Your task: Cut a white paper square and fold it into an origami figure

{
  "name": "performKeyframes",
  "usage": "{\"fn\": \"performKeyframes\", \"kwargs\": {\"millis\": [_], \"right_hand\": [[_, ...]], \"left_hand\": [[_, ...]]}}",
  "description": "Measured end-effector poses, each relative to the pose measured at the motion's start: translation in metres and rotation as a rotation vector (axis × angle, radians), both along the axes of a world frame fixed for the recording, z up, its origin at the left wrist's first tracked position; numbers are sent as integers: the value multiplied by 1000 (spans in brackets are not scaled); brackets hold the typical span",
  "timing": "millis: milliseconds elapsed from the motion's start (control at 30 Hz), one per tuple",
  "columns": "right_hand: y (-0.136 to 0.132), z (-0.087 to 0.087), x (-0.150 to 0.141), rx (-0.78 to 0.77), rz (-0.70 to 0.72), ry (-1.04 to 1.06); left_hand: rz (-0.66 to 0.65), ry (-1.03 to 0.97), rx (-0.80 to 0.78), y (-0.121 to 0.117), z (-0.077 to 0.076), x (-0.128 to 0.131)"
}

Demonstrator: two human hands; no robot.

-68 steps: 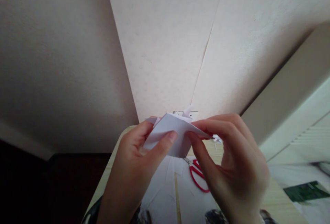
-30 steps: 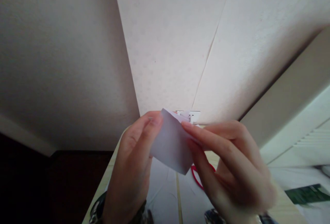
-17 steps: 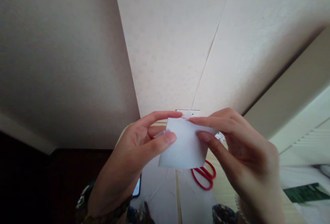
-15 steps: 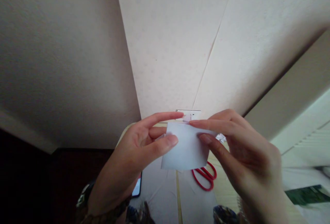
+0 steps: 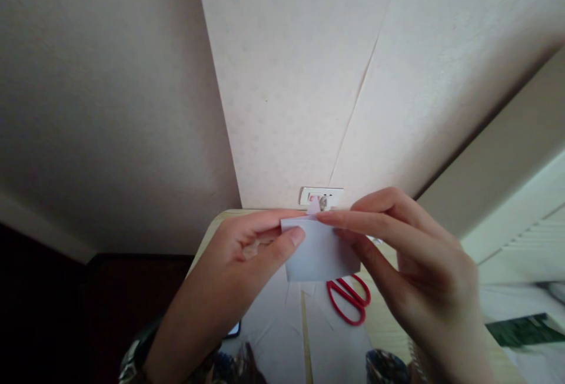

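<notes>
Between both hands a small white piece of paper (image 5: 322, 254) is held up above the table, with a narrow pointed bit of paper sticking up from its top edge. My left hand (image 5: 256, 254) pinches its left side, thumb in front and fingers behind. From the right, my right hand (image 5: 410, 260) grips the upper right part, the index fingertip lying along the top edge and the thumb lower down. Below the paper, red-handled scissors (image 5: 348, 300) lie on the table; their blades are hidden.
White paper sheets (image 5: 269, 325) cover part of the light wooden table (image 5: 386, 319). A phone (image 5: 235, 330) peeks out under my left forearm. A wall socket (image 5: 304, 195) sits just behind the table. To the right lies a dark green packet (image 5: 525, 331) on a white surface.
My left index finger, stretched out above the paper before, has come down behind its top edge. The paper has tilted slightly, and my right hand has barely shifted.
</notes>
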State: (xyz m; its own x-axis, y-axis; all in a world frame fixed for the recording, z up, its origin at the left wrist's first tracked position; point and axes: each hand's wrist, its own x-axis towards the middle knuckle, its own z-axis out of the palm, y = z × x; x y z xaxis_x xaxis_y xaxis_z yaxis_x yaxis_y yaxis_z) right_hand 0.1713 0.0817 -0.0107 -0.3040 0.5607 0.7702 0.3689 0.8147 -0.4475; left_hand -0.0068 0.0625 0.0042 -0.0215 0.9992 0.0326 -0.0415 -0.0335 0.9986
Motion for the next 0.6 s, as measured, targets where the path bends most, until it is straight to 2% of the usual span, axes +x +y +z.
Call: {"fn": "performKeyframes", "kwargs": {"millis": [167, 400, 600], "right_hand": [[1, -2, -2, 5, -51, 7], [-2, -4, -2, 56, -33, 28], [-4, -4, 0, 179, -73, -28]], "left_hand": [[19, 133, 48, 1, -4, -5], [-11, 107, 29, -2, -3, -3], [54, 47, 26, -3, 1, 2]]}}
